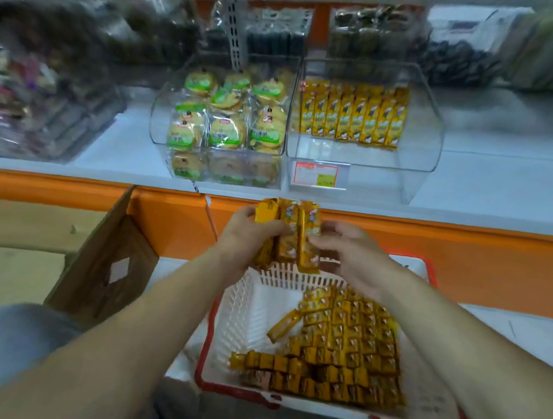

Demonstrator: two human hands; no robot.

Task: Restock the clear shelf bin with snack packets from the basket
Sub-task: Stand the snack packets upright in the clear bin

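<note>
A bundle of snack packets (294, 235), yellow and long, stands upright between both hands, just above the far rim of the basket (243, 309). The left grip (251, 237) is clenched round the bundle's left side, thumb across its front. The right grip (349, 255) pinches the bundle's right edge with curled fingertips.

Below, the white basket with a red rim holds many more yellow packets (349, 348), stacked tightly along its right side and near edge; one lies loose and slanted towards the bare left part.

Up on the shelf (495, 186), the clear shelf bin (421, 164) carries a single row of yellow packets (351, 114) standing against its back wall, and a price label (315, 174) sits at its front left corner. Touching its left side is a second clear bin (161, 117) full of green-labelled round cakes (227, 117). An open cardboard box (106, 265) stands left of the basket.
</note>
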